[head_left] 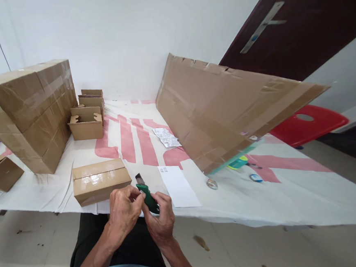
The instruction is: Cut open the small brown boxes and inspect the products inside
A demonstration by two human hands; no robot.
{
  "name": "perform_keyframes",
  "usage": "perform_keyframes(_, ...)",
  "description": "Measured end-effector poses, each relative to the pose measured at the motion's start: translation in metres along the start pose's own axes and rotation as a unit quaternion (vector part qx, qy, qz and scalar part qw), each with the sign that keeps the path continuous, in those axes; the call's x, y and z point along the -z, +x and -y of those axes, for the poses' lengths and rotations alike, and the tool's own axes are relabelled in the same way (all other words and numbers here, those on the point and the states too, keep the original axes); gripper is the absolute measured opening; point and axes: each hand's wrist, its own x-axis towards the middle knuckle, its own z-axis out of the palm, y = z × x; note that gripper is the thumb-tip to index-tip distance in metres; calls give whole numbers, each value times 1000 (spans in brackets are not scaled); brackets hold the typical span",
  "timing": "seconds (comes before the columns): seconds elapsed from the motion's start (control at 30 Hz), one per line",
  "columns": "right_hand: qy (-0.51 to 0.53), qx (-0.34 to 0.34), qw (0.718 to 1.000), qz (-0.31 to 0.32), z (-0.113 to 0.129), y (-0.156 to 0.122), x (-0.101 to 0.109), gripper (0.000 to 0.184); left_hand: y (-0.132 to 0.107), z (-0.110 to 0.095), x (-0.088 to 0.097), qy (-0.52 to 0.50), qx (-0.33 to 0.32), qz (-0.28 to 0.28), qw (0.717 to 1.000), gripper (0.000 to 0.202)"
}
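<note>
A green utility knife (pixel 149 199) with its dark blade end pointing up and away is between my hands at the table's front edge. My right hand (pixel 160 216) is closed around its lower handle. My left hand (pixel 124 207) is closed too, its thumb and forefinger pinched against the knife's upper side; whether a small piece is caught there is hidden. Just beyond my left hand lies a closed cardboard box (pixel 100 180) with clear tape along its top seam. To the right of the knife is a white sheet of paper (pixel 179 187) with small marks near its top.
Stacked taped cartons (pixel 34 107) rise at the left, beside several open small boxes (pixel 86 128). A large cardboard panel (pixel 225 109) leans at the right. Near it lie a tape roll (pixel 212 183), a blue-and-white ring (pixel 256 178) and a crumpled printed sheet (pixel 167 137). A red chair (pixel 315 122) stands behind.
</note>
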Motion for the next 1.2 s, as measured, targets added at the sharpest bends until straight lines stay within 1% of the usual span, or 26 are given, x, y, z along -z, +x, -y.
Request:
perform_keyframes(0.27, 0, -7, 1000, 1, -4, -3, 0, 30, 0, -1, 0, -58, 9, 0, 998, 11)
perform_keyframes(0.33, 0, -8, 1000, -1, -3, -3, 1, 30, 1, 2, 0, -39, 10, -1, 999, 10)
perform_keyframes(0.4, -1, -6, 1000, -1, -3, -2, 1, 31, 2, 4, 0, 2, 0, -2, 1000, 9)
perform_keyframes(0.47, -1, -6, 1000, 1, -2, -1, 1, 32, 3, 7, 0, 35, -24, -2, 999, 10)
perform_keyframes(0.57, 3, -8, 1000, 5, -1, 0, 1, 32, 3, 12, -1, 57, -79, -10, 995, 13)
perform_keyframes(0.7, 10, -11, 1000, 4, -1, 1, 2, 33, 1, 17, -3, 76, -173, -53, 981, 11)
perform_keyframes(0.87, 17, -22, 1000, 7, 1, 1, 2, 32, 2, 16, -3, 118, -302, -115, 939, 9)
perform_keyframes(0.97, 20, -29, 999, 6, 1, 2, 3, 31, 5, 15, -2, 156, -360, -128, 911, 11)
perform_keyframes(1.03, 20, -31, 999, 6, 1, 3, 4, 31, 6, 16, -2, 170, -382, -130, 899, 15)
perform_keyframes(1.1, 22, -32, 999, 8, 2, 3, 5, 30, 8, 16, -3, 172, -387, -124, 898, 17)
perform_keyframes(1.13, 24, -34, 999, 9, 2, 4, 5, 30, 8, 16, -4, 163, -383, -117, 902, 17)
perform_keyframes(1.2, 30, -47, 998, 13, 2, 4, 5, 29, 8, 13, -3, 108, -362, -98, 921, 17)
